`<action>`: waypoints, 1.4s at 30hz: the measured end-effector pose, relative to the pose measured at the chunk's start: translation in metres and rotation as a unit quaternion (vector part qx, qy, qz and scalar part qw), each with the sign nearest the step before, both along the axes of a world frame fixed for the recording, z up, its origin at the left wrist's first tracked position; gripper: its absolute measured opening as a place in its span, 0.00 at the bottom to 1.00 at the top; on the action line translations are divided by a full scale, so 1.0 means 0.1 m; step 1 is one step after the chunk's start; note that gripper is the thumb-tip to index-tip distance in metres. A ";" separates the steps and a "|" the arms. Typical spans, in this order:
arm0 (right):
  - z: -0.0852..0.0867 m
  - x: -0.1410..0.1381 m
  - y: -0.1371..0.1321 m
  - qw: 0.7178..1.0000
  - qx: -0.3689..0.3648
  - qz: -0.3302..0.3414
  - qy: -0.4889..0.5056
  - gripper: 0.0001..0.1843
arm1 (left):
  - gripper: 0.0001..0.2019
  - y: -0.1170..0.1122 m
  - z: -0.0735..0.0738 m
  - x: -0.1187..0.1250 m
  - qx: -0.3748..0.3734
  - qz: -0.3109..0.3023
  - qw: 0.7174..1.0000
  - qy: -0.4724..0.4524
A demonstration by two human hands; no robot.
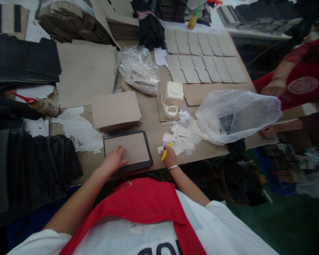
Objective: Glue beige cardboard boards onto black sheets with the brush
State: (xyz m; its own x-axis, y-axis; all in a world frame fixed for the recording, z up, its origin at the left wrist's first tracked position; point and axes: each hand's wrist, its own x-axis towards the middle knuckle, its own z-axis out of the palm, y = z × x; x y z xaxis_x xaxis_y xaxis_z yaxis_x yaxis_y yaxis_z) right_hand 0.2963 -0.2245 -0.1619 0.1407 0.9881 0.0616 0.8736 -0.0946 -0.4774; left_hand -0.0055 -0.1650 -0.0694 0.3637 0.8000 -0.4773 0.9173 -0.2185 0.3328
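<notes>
Brown card faces the black-edged board [134, 147] that lies at the near edge of the tabletop [151, 120], right in front of the person. The left hand [116, 157] lies flat on the board's near left corner, palm down and fingers spread. The right hand [170, 157] is just beside the board's right edge, closed around a yellow tool [167, 149] whose tip points away into a heap of white paper scraps [184, 136]; what kind of tool it is cannot be told. Behind the board sits a stack of cardboard sheets [115, 109], and beyond the scraps a white jug [172, 97]. To the right a clear plastic bag [239, 109] billows over the tabletop, with a co-worker's hand [268, 131] at its right side. Rows of cut card pieces [204, 56] lie at the far end.
</notes>
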 end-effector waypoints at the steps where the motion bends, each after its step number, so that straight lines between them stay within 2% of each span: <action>1: -0.02 -0.01 0.00 1.000 -0.008 0.005 -0.018 0.14 | 0.25 0.00 0.01 0.01 0.002 0.001 1.000 0.004; 8: -0.14 -0.04 0.01 0.996 -0.036 0.016 -0.080 0.14 | 0.23 -0.03 0.00 -0.03 0.018 -0.002 1.000 0.013; 13: -0.11 -0.04 -0.05 0.993 -0.006 -0.012 -0.113 0.15 | 0.23 -0.04 0.04 -0.07 0.062 0.008 0.997 0.037; 20: -0.06 -0.04 -0.01 0.996 -0.015 0.005 -0.085 0.14 | 0.21 -0.07 0.03 -0.04 0.068 0.002 0.997 -0.021; 23: 0.14 -0.08 0.02 1.000 0.003 -0.018 -0.001 0.13 | 0.20 -0.09 0.02 0.03 0.078 0.008 0.992 -0.103; 25: 0.37 -0.15 0.05 0.997 0.008 -0.031 0.077 0.13 | 0.21 -0.07 0.02 0.15 0.066 0.016 0.980 -0.185; 27: 0.65 -0.25 0.09 0.986 -0.004 -0.022 0.167 0.13 | 0.25 -0.03 0.01 0.33 0.017 0.036 0.960 -0.277; 29: 0.92 -0.38 0.15 0.966 -0.024 0.012 0.257 0.13 | 0.31 0.04 -0.02 0.54 -0.063 0.063 0.924 -0.372; 32: 1.22 -0.57 0.24 0.936 -0.044 0.065 0.342 0.12 | 0.33 0.16 -0.06 0.78 -0.223 0.090 0.839 -0.489; 34: 1.32 -0.65 0.30 0.929 -0.044 0.074 0.360 0.12 | 0.29 0.19 -0.08 0.85 -0.314 0.111 0.781 -0.528; 36: 1.36 -0.71 0.33 0.928 -0.030 0.070 0.364 0.11 | 0.27 0.18 -0.08 0.85 -0.352 0.151 0.751 -0.537; 37: 1.37 -0.74 0.33 0.929 -0.024 0.066 0.363 0.10 | 0.26 0.16 -0.08 0.83 -0.352 0.177 0.749 -0.533; 39: 1.36 -0.77 0.34 0.935 -0.013 0.061 0.349 0.10 | 0.26 0.10 -0.08 0.78 -0.332 0.219 0.761 -0.513; 42: 1.31 -0.83 0.35 0.952 0.000 0.065 0.300 0.17 | 0.22 0.06 -0.07 0.70 -0.278 0.243 0.804 -0.466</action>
